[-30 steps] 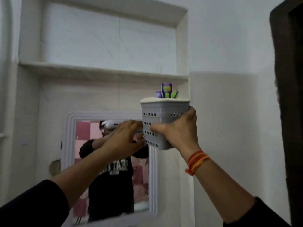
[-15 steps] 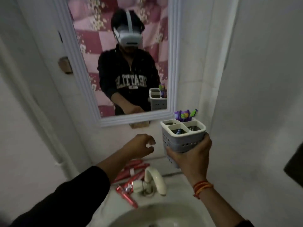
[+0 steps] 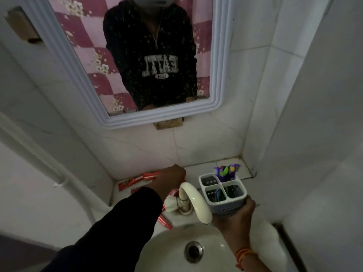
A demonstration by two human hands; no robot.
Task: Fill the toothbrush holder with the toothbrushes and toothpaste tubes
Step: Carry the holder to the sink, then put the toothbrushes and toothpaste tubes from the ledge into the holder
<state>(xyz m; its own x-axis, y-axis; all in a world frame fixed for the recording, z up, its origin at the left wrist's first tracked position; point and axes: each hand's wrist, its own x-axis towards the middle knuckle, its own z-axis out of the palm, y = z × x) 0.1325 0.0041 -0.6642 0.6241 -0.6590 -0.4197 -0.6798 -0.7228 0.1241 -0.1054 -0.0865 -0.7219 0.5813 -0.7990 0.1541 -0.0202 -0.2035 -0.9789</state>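
Observation:
My right hand [image 3: 235, 214] grips a grey four-compartment toothbrush holder [image 3: 225, 205] from below, just right of the tap. Purple and green toothbrush tops [image 3: 226, 170] stick out of its far right compartment; the near compartments hold dark items I cannot make out. My left hand [image 3: 172, 177] reaches down onto red toothpaste tubes [image 3: 137, 180] lying on the ledge behind the basin; its fingers are curled over them, and whether they hold one is hidden. Another red tube [image 3: 165, 221] lies left of the tap base.
A cream tap [image 3: 194, 201] curves over the white basin [image 3: 169, 250] with its drain [image 3: 193, 251]. A white-framed mirror [image 3: 222, 75] hangs above on the tiled wall. A wall corner stands close on the right, and a white pipe [image 3: 39, 154] runs down the left.
The view dropped from the high shelf to the basin. My right hand brought the holder down beside the tap. My left hand let go of the holder and reached down to the red tubes.

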